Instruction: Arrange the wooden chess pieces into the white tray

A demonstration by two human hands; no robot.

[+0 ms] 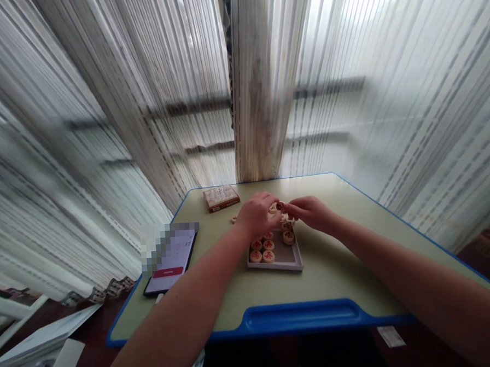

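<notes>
My right hand [310,212] reaches in from the right, thumb and fingertips pinched on a small round Chinese chess piece [280,206] with a dark character. My left hand [258,217] is over the far left part of a shallow pale box [276,265], its thumb and fingers apart and curved. Another chess piece [273,209] shows in the gap of that hand; whether it is touched I cannot tell. Several red-marked pieces [268,256] sit in rows at the box's left side. Dark-marked pieces [288,237] line its right side. My left hand hides the far left corner.
A flat brown patterned box [221,198] lies at the table's far left. A tablet or phone [171,264] with a lit screen rests on the left. One loose piece [234,219] is beside my left hand. The green table [341,288] has a blue rim; curtains hang behind.
</notes>
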